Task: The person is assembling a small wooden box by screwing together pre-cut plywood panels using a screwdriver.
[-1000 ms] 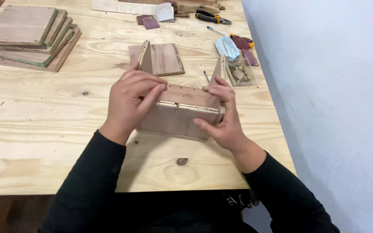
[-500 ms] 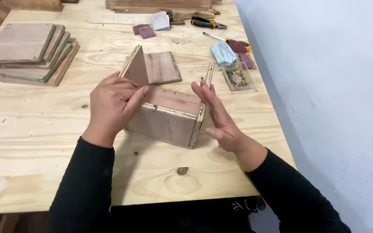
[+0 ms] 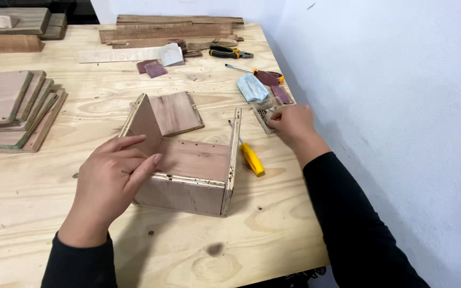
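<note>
A part-built wooden box of reddish plywood stands on the workbench, with three walls up and its top open. My left hand rests flat against its left wall and front corner, steadying it. My right hand is off to the right, fingertips pinched down in a small clear tray of nails near the bench's right edge. A yellow-handled screwdriver lies just right of the box. A loose square plywood panel lies behind the box.
A stack of plywood boards sits at the left. Long wood strips, pliers, a red-handled screwdriver, a folded blue mask and sandpaper pieces lie at the back. A white wall runs along the right edge.
My right hand has let go of the box and reached right to the nail tray. The box now stands with its open side up, and the yellow screwdriver is uncovered.
</note>
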